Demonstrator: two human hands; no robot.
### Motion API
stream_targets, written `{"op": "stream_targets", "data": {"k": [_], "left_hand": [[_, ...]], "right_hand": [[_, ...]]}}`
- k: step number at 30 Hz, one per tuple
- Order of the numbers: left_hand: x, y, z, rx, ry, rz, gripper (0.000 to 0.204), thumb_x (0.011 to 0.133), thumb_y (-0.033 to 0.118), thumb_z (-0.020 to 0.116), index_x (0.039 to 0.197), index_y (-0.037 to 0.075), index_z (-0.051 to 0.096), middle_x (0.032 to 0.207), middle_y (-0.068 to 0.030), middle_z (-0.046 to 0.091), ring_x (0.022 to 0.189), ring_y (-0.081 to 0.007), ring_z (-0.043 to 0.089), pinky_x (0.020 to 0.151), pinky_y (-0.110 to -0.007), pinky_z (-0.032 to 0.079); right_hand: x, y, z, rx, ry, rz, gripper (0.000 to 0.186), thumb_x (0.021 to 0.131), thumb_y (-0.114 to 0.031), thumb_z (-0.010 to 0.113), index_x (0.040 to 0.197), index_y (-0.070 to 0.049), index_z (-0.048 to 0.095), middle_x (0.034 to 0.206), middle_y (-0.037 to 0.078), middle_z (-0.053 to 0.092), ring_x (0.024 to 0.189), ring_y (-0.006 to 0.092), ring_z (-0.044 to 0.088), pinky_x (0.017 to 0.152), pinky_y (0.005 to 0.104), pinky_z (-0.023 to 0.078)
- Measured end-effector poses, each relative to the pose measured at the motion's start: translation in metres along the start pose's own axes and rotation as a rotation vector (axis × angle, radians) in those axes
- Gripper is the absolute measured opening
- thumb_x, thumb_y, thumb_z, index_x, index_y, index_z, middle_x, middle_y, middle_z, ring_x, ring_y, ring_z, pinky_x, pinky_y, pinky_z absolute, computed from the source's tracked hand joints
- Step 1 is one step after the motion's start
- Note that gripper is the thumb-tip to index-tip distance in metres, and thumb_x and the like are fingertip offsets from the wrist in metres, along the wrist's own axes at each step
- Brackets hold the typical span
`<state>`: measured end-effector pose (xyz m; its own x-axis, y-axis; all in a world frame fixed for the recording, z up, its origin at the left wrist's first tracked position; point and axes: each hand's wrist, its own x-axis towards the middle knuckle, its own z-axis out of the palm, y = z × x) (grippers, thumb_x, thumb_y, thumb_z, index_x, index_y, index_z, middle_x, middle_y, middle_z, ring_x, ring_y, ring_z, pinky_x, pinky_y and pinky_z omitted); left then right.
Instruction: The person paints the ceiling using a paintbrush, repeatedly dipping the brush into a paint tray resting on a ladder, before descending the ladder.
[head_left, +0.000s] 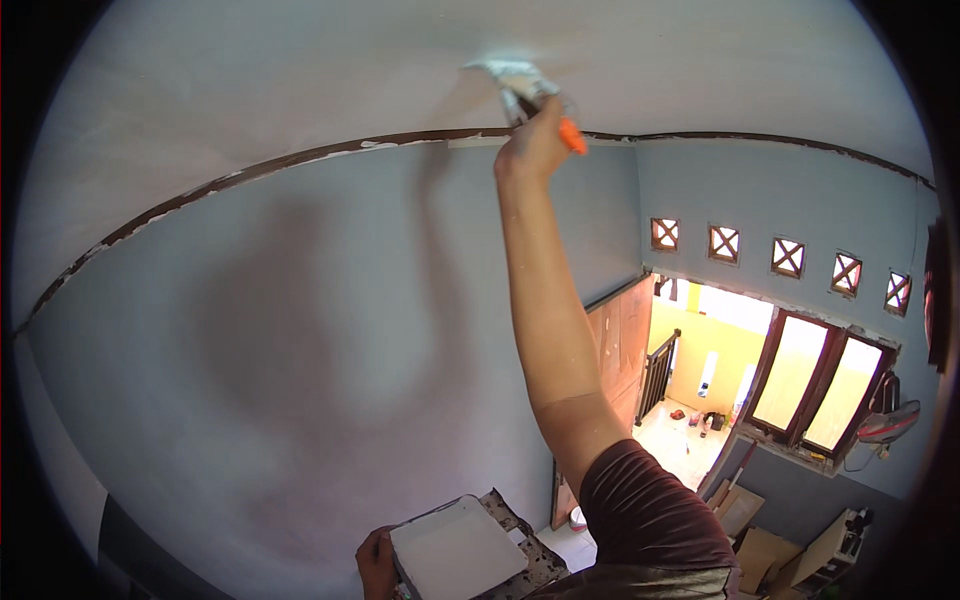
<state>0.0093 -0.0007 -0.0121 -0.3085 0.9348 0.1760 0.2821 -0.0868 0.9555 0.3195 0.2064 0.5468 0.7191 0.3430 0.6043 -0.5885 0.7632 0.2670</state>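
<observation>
Overhead, my right hand (537, 145) is closed around a paintbrush (518, 80) with an orange handle end. Its head is coated in white and meets the white ceiling (300, 70). Low in the view, my left hand (377, 562) grips the left edge of a squarish paint container (455, 550), its flat inside white like paint. A dark, paint-spattered piece (520, 535) shows along the container's right side; whether it belongs to the container I cannot tell.
A brown strip (225, 182) with white smears runs where ceiling meets the blue wall (370, 300). My shadow falls on that wall. To the right are an open wooden door (620, 340), a doorway, a window (815, 385), a wall fan (888, 420) and boards (765, 560) below.
</observation>
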Motion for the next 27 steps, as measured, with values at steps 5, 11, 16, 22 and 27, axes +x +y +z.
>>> {"op": "stream_targets", "data": {"k": [5,11,16,22,27], "left_hand": [[-0.005,0.026,0.004,0.039,0.043,-0.058,0.033,0.105,0.017,0.049,0.123,-0.002,0.069,0.116,-0.0167,0.071,0.105,-0.0288,0.063,0.098,-0.039,0.048],[-0.011,0.036,-0.002,0.061,0.009,0.043,0.035,0.105,0.019,0.047,0.124,-0.002,0.068,0.117,-0.0188,0.071,0.106,-0.0295,0.063,0.098,-0.04,0.048],[-0.013,0.045,0.004,0.046,0.035,-0.022,0.036,0.106,0.02,0.046,0.124,-0.002,0.068,0.118,-0.0193,0.071,0.106,-0.0307,0.063,0.1,-0.04,0.047],[-0.014,0.042,0.005,-0.004,0.023,-0.018,0.039,0.108,0.024,0.044,0.125,-0.003,0.067,0.121,-0.0196,0.069,0.109,-0.0316,0.063,0.1,-0.041,0.047],[-0.011,0.041,0.004,0.007,0.014,-0.088,0.041,0.108,0.026,0.044,0.126,-0.003,0.067,0.123,-0.0207,0.068,0.112,-0.031,0.061,0.1,-0.041,0.048]], "right_hand": [[0.011,-0.063,0.001,0.042,-0.089,-0.227,0.026,0.099,-0.019,0.05,0.113,0.002,0.057,0.111,0.015,0.067,0.105,0.0276,0.067,0.093,0.0384,0.057],[0.009,-0.104,0.005,0.314,-0.197,-0.473,0.031,0.099,-0.021,0.049,0.116,0.005,0.055,0.111,0.016,0.067,0.111,0.0288,0.065,0.1,0.04,0.056],[0.018,-0.01,-0.017,0.387,-0.144,-0.188,0.029,0.1,-0.021,0.05,0.118,0.001,0.053,0.115,0.016,0.063,0.105,0.0267,0.066,0.095,0.0373,0.056],[0.012,0.057,-0.056,0.241,-0.085,-0.003,0.021,0.1,-0.014,0.05,0.118,-0.002,0.05,0.116,0.015,0.06,0.101,0.025,0.065,0.086,0.0368,0.058],[0.024,0.081,-0.091,0.059,0.023,0.182,0.021,0.1,-0.012,0.051,0.119,-0.002,0.05,0.115,0.012,0.06,0.1,0.0233,0.065,0.085,0.0378,0.059]]}}
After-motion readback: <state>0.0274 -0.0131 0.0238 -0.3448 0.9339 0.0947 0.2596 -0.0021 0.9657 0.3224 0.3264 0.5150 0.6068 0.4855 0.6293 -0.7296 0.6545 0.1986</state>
